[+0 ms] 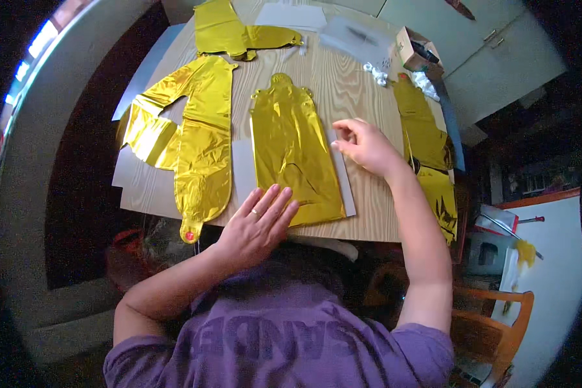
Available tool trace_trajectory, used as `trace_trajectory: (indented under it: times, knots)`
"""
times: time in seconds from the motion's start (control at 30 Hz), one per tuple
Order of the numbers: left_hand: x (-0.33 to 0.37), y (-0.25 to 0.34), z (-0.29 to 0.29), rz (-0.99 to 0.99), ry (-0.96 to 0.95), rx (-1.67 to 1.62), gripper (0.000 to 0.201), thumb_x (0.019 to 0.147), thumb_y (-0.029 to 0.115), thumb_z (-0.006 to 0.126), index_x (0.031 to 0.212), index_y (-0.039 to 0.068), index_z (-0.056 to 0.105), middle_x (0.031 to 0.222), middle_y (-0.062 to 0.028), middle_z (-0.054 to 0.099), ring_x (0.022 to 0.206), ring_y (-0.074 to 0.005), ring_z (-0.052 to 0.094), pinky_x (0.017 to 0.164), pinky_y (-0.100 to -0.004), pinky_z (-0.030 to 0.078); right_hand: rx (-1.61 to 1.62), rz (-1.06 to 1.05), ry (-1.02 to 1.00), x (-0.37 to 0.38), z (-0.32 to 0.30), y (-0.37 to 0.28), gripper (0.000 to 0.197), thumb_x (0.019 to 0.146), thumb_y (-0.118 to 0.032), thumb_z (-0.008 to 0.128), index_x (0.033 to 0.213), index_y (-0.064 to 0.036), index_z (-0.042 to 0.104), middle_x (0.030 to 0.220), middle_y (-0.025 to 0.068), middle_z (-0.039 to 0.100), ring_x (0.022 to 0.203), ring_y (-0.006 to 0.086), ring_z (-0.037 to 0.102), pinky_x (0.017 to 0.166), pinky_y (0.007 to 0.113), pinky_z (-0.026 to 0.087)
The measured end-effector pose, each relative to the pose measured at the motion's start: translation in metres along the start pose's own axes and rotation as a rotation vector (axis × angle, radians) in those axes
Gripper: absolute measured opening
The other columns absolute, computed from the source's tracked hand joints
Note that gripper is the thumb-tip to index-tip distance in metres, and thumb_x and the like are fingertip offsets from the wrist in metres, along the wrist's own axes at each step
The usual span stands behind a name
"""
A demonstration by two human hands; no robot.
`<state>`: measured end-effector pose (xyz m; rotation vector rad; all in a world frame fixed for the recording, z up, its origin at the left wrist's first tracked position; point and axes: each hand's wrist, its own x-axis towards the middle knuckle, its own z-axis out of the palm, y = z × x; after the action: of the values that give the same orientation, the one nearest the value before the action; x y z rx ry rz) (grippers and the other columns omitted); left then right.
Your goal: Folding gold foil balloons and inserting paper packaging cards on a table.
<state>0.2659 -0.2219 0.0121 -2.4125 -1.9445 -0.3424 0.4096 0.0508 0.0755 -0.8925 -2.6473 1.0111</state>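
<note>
While the left hand (257, 223) lies flat, fingers spread, on the near end of a deflated gold foil balloon (294, 155) at tabletop (362, 103) centre, the right hand (367, 145) pinches its right edge. Another gold balloon (197, 139) lies left.

A small open brown cardboard box (412, 50) with white flaps sits at the table's far right corner.
</note>
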Motion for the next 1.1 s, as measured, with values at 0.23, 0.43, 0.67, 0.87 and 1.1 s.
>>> trace_trajectory:
  times: [0.23,0.43,0.67,0.87,1.1]
  knots:
    - [-0.02,-0.006,0.0,0.079,0.04,-0.013,0.063,0.087,0.022,0.049,0.149,0.011,0.04,0.156,-0.0139,0.039,0.144,-0.0311,0.036,0.119,-0.0513,0.024,-0.3,0.035,-0.328,0.014,-0.005,-0.015,0.029,0.078,-0.02,0.079,0.091,-0.002,0.06,0.101,0.015,0.062,0.092,0.0244,0.061,0.079,0.035,0.049]
    - [-0.023,-0.011,-0.002,0.112,0.061,-0.071,0.06,0.087,0.022,0.05,0.147,0.014,0.046,0.154,-0.0127,0.042,0.142,-0.0303,0.04,0.118,-0.0501,0.027,-0.15,0.14,-0.156,-0.01,-0.009,-0.005,0.027,0.081,-0.017,0.077,0.095,-0.0004,0.061,0.089,0.007,0.062,0.084,0.0161,0.059,0.076,0.032,0.05]
    - [-0.024,-0.014,0.002,0.127,0.252,-0.168,0.048,0.087,0.021,0.062,0.135,0.014,0.055,0.139,-0.0101,0.058,0.131,-0.0297,0.053,0.11,-0.0471,0.039,-0.039,0.353,-0.253,-0.022,-0.015,-0.018,0.031,0.084,-0.025,0.079,0.095,-0.0031,0.061,0.087,0.0043,0.064,0.081,0.0185,0.06,0.077,0.033,0.051]
    - [-0.023,-0.009,-0.003,0.101,0.234,-0.135,0.048,0.087,0.021,0.062,0.134,0.015,0.057,0.139,-0.0104,0.058,0.132,-0.0293,0.053,0.112,-0.0479,0.037,0.571,0.617,-0.426,-0.044,-0.024,0.006,0.018,0.096,-0.025,0.064,0.093,-0.0069,0.061,0.074,0.0041,0.068,0.057,0.0088,0.064,0.048,0.02,0.048]
    - [-0.019,-0.001,-0.016,0.049,0.06,-0.035,0.054,0.088,0.02,0.054,0.142,0.012,0.051,0.149,-0.0137,0.047,0.14,-0.0329,0.042,0.117,-0.053,0.027,0.538,0.544,-0.233,-0.053,-0.003,0.007,0.013,0.097,-0.016,0.059,0.086,-0.0092,0.06,0.07,0.0012,0.065,0.055,0.0068,0.062,0.047,0.019,0.045]
